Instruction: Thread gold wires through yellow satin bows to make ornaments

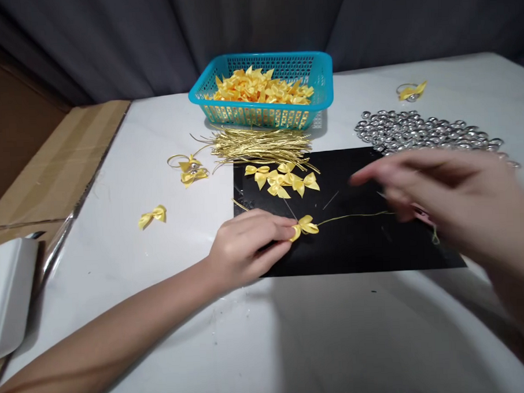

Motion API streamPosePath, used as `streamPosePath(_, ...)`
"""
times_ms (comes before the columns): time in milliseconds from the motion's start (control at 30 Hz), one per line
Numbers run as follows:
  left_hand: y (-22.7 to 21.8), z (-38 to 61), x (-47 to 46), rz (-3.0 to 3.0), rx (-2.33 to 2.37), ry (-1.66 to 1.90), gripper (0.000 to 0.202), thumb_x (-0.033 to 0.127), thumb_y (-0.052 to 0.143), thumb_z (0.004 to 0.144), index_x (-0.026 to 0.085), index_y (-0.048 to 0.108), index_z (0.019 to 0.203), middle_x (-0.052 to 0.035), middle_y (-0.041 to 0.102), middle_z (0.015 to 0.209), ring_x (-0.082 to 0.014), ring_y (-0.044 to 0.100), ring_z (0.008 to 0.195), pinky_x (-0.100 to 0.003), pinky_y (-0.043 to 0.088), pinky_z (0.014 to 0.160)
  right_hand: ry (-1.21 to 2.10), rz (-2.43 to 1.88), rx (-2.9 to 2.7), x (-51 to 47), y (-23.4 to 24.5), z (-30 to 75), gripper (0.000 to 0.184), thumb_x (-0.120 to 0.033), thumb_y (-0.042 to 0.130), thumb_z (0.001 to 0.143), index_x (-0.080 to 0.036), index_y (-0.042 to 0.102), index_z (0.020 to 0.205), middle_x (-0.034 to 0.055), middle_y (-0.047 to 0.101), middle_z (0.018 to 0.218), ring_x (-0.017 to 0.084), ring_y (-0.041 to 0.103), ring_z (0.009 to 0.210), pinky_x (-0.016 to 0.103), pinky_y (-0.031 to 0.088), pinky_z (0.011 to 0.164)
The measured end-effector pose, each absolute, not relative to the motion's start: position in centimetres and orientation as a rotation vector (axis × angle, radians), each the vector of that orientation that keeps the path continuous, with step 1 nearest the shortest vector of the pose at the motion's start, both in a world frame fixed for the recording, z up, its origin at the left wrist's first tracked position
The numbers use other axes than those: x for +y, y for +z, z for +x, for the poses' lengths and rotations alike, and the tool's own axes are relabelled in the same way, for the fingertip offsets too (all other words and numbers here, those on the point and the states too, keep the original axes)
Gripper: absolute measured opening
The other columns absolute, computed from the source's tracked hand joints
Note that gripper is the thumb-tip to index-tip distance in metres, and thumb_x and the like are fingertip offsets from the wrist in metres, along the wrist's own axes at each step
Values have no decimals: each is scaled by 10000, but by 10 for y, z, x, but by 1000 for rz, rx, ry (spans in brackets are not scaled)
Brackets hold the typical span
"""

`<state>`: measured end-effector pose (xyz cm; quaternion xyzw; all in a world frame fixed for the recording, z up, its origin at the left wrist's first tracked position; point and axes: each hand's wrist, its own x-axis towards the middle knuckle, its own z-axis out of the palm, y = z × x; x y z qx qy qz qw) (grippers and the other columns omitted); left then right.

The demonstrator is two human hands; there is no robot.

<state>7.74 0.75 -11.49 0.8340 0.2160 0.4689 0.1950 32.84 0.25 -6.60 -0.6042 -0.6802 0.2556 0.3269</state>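
The yellow bows [308, 224] look like glossy satin cloth. The far basket [258, 104] is smooth plastic; the gold ties [260, 144] beside it glint like metal. At right, silver beads [428, 132] shine mirror-smooth. The black mat [355, 250] is matt, the white table [163, 131] smooth and faintly glossy, the far curtain [258, 23] dull cloth.

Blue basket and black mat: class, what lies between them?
In the head view, a bundle of gold strands lies there, overlapping the far edge of the black mat.

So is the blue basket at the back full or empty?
Well filled: the blue basket holds a heap of yellow bows, visible over its near rim and through its holes.
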Motion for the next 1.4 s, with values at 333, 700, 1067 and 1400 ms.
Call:
streamPosePath(333, -119, 77, 7, 2485, 472, 1323, 73, 80, 615, 824, 138, 631, 866, -106, 751, 850, -155, 707, 767, -248, 581, 721, 1482, -1400, -1697, 2, -68, 278, 302, -437, 660, 772, -146, 701, 842, 12, 572, 659, 46, 413, 495, 168, 307, 416)
streamPosePath(700, -121, 78, 8, 2585, 465, 1300, 84, 64, 613, 817, 125, 622, 875, -97, 744, 857, -151, 676, 737, -251, 574, 677, 1293, -1307, -1748, 2, -66, 273, 301, -437, 692, 753, -141, 649, 721, 19, 608, 681, 52, 444, 521, 179, 345, 452)
streamPosePath(1067, -118, 74, 10, 2914, 574, 1195, 132, 40, 553, 823, 159, 593, 785, -47, 727, 821, -135, 628, 690, -225, 522, 619, 1167, -1222, -1763, 4, -61, 261, 101, -226, 644, 784, -169, 605, 711, -2, 655, 711, 83, 598, 632, 181, 493, 582)
streamPosePath(1400, -116, 76, 5, 2771, 655, 1293, 146, 65, 506, 876, 167, 608, 898, -21, 723, 823, -102, 634, 669, -202, 515, 632, 1044, -1163, -1712, 6, -63, 258, 98, -223, 663, 778, -176, 601, 717, 1, 662, 678, 97, 633, 596, 185, 524, 557)
